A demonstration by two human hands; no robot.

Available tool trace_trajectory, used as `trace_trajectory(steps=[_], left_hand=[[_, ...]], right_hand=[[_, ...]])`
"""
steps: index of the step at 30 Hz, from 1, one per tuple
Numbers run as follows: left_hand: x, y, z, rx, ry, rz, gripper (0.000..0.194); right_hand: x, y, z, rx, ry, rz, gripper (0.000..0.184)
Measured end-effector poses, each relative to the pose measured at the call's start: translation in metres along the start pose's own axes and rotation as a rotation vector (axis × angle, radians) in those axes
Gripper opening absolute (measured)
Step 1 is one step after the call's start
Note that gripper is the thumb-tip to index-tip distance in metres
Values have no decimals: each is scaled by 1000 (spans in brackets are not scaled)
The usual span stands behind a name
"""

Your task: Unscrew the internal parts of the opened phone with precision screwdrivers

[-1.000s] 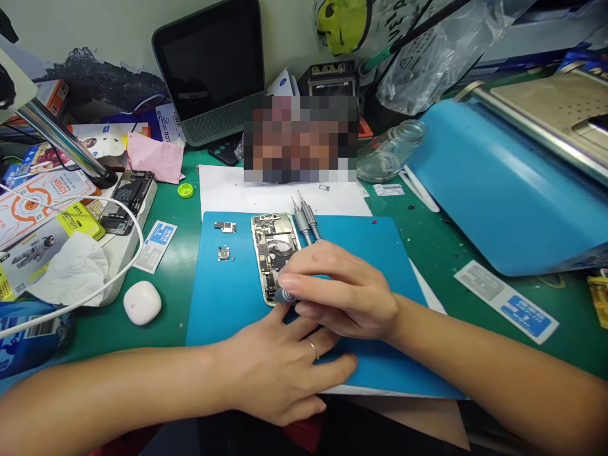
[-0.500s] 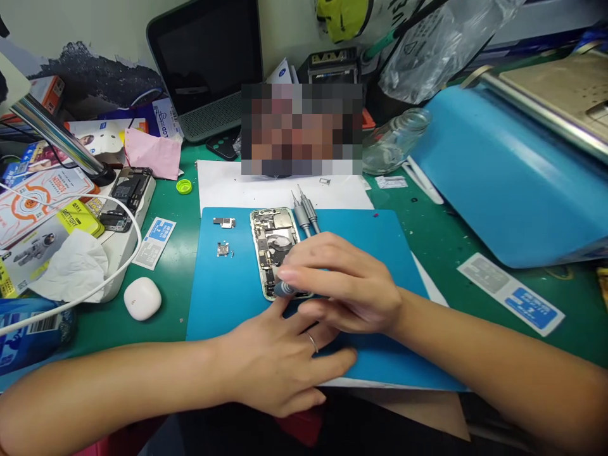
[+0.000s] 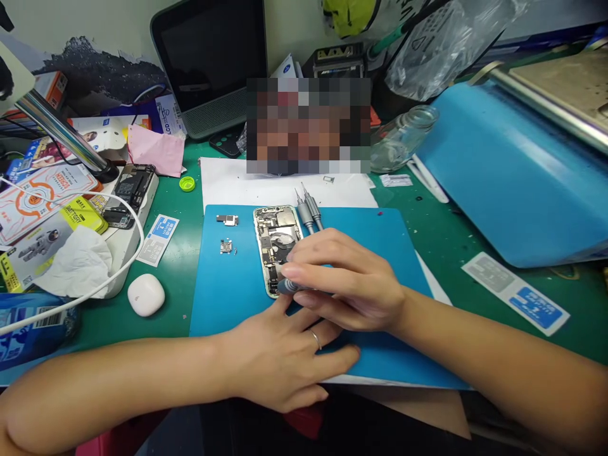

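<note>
An opened phone lies on a blue mat, its inner boards and battery showing. My right hand pinches a grey screwdriver over the phone's lower end; the tip is hidden. Below it, my left hand is spread out, fingers apart, with the index fingertip by the phone's bottom edge under the screwdriver. Whether it touches the phone, I cannot tell. A metal shield plate and a small metal part sit left of the phone. Two more grey screwdrivers lie at its upper right.
White paper borders the mat at the back. Left are a white rounded case, a cable, boxes and another opened phone. A glass jar and a large blue sheet are at right.
The whole view has shifted slightly right and up. Both hands stay in nearly the same place; the screwdriver handle is tilted a little differently.
</note>
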State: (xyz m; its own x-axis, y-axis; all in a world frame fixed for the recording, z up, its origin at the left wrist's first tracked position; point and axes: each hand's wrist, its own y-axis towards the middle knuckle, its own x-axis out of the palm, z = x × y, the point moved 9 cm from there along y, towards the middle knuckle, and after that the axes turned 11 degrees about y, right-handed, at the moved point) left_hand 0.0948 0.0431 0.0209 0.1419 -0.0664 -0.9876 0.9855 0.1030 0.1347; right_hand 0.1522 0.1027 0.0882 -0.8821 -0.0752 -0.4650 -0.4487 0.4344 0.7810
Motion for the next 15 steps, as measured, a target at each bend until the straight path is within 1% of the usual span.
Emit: trace_trajectory(steps=[2, 5, 9, 12, 15], left_hand=[[-1, 0, -1, -2, -7, 1, 49], [-1, 0, -2, -11, -15, -5, 50], [0, 0, -2, -9, -12, -23, 51], [0, 0, -2, -6, -12, -24, 50], [-2, 0, -2, -9, -20, -8, 49]], right_hand=[[0, 0, 0, -9, 36, 9, 32], [3, -1, 4, 35, 102, -3, 38], [5, -2, 7, 85, 208, 0, 33], [5, -1, 6, 85, 188, 5, 30], [5, 0, 2, 54, 159, 3, 28]])
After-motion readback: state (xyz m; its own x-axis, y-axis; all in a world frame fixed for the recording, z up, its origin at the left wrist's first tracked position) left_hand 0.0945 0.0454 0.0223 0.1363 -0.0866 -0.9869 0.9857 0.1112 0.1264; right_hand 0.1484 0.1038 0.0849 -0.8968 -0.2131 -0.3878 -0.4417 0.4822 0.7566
